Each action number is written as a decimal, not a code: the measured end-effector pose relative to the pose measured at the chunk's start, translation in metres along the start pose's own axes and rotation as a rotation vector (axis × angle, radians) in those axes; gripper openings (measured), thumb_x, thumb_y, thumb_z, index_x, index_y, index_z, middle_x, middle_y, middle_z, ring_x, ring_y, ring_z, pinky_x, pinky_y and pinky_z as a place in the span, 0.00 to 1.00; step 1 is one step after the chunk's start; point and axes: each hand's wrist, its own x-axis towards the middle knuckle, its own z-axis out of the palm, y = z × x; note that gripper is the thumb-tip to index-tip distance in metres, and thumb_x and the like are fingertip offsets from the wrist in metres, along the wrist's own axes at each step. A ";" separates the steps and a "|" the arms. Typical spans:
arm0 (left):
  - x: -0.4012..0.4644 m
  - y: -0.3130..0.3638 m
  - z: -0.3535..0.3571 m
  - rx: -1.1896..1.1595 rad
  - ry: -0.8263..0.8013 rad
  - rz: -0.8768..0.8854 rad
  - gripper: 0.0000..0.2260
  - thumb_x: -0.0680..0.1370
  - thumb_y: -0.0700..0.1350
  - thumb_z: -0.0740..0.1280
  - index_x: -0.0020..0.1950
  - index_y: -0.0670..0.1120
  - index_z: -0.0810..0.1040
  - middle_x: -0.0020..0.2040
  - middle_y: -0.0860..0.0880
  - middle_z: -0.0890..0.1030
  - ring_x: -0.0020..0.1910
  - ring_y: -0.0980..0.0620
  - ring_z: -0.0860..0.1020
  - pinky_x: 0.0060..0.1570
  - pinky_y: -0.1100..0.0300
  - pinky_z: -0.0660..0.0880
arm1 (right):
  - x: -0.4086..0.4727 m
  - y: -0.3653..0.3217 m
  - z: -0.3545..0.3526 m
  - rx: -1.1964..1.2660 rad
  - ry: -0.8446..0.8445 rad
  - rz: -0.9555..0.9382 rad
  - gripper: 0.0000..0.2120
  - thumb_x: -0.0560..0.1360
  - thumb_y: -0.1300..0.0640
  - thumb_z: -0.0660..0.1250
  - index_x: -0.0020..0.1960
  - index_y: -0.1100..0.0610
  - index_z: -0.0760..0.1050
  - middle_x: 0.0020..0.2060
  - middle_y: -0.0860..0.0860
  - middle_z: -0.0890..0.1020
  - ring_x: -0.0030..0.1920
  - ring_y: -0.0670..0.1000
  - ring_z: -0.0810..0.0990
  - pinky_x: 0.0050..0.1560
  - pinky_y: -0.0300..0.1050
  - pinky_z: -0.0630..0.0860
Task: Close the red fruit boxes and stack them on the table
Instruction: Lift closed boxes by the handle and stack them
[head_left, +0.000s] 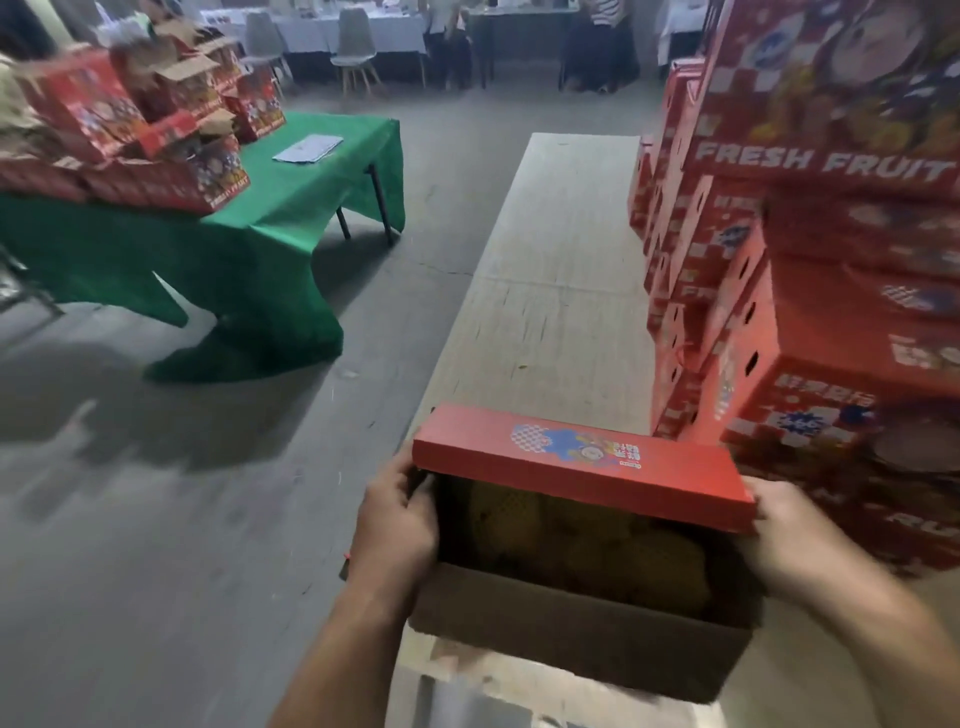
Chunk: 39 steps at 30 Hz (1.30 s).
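Both hands, left hand (397, 525) and right hand (795, 535), are grasping the ends of an open red fruit box (582, 561) at the near bench (550, 291) edge; its lid is standing half-closed. Closed boxes (779, 291) are stacking up at right.

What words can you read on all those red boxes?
"FRESH FRUIT": white letters on the top box of the stack at right.
"FRESH FRUIT", blurred and only just readable: box on the green table.
Lid of the box between the left hand and right hand: printed label, too small to read.
Paper on the green table: unreadable.
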 end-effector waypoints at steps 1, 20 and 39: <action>0.013 0.000 -0.010 -0.014 0.010 -0.005 0.16 0.80 0.49 0.64 0.65 0.62 0.81 0.60 0.58 0.85 0.65 0.54 0.81 0.68 0.43 0.76 | 0.009 -0.011 0.008 0.010 0.010 -0.002 0.09 0.82 0.57 0.67 0.47 0.49 0.84 0.42 0.49 0.87 0.46 0.54 0.85 0.50 0.56 0.81; 0.294 -0.001 -0.207 -0.076 -0.386 0.099 0.22 0.83 0.32 0.59 0.70 0.51 0.80 0.62 0.50 0.85 0.65 0.49 0.81 0.69 0.42 0.75 | 0.072 -0.239 0.224 0.321 0.500 0.114 0.29 0.80 0.62 0.67 0.46 0.23 0.78 0.45 0.40 0.83 0.46 0.45 0.80 0.48 0.51 0.76; 0.540 0.018 -0.042 0.091 -0.724 0.108 0.31 0.77 0.25 0.58 0.65 0.56 0.83 0.58 0.55 0.86 0.64 0.52 0.82 0.68 0.42 0.76 | 0.260 -0.220 0.221 0.400 0.650 0.507 0.20 0.81 0.56 0.68 0.50 0.27 0.77 0.48 0.46 0.84 0.52 0.57 0.81 0.56 0.61 0.78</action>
